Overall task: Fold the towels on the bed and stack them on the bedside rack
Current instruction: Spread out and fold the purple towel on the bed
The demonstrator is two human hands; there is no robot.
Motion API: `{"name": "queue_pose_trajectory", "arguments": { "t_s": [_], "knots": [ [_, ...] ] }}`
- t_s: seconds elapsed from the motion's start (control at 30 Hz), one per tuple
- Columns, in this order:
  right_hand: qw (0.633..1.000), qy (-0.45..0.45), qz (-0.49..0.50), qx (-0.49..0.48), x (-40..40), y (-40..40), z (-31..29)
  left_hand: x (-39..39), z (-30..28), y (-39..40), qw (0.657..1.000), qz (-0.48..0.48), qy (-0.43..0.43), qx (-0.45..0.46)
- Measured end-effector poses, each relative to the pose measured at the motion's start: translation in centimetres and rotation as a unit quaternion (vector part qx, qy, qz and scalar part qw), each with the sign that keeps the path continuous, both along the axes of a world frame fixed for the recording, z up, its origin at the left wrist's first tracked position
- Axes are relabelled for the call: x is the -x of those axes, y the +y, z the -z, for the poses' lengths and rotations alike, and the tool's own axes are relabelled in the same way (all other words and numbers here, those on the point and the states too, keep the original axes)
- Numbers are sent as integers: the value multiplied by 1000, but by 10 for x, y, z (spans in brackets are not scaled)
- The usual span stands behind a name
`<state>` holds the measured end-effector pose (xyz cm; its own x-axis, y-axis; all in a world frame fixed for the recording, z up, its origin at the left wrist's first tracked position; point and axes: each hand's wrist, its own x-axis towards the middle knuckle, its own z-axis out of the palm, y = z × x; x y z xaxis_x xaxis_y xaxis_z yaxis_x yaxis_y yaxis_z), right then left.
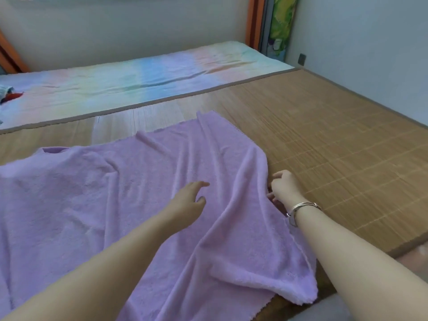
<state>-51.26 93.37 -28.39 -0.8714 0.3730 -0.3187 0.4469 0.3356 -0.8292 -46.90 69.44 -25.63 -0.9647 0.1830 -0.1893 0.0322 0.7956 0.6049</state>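
Observation:
A large lilac towel [97, 200] lies spread and wrinkled over the bamboo mat [335, 140] on the bed, reaching from the left edge of the view to the middle. My left hand [188, 200] hovers over the towel's middle with its fingers loosely spread, holding nothing. My right hand [283, 185], a silver bracelet on its wrist, is at the towel's right edge with curled fingers; whether it pinches the edge is hidden by the hand itself. The bedside rack is out of view.
Beyond the mat lies a pastel rainbow sheet [139, 82] against the far wall. A small heap of red and blue cloth [9, 95] sits at its left end. Bare mat stretches to the right, up to the side wall [370, 42].

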Motion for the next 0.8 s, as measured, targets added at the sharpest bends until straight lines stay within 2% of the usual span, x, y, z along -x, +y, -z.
{"name": "queue_pose_trajectory", "arguments": {
  "t_s": [0.07,0.17,0.27,0.37,0.5,0.57,0.67,0.8],
  "knots": [
    [999,-4,-30,41,20,-6,2,27,4,14,1000,22,2,-10],
    [979,-37,-191,52,34,-19,6,55,6,36,999,23,-10,-47],
    [952,-36,-303,28,31,-30,11,76,2,59,993,-48,-40,-104],
    [948,-25,-315,23,19,-34,7,94,2,77,976,-149,-65,-145],
    [948,-45,-313,-31,11,-16,-5,118,8,86,980,-164,-102,-52],
    [934,-87,-344,-43,5,-2,-8,126,12,85,978,-169,-119,-42],
    [906,-147,-386,-94,-4,26,-12,133,9,92,970,-186,-109,-115],
    [899,-211,-384,7,-20,52,-23,142,-7,114,949,-198,-126,-211]
  ]
}}
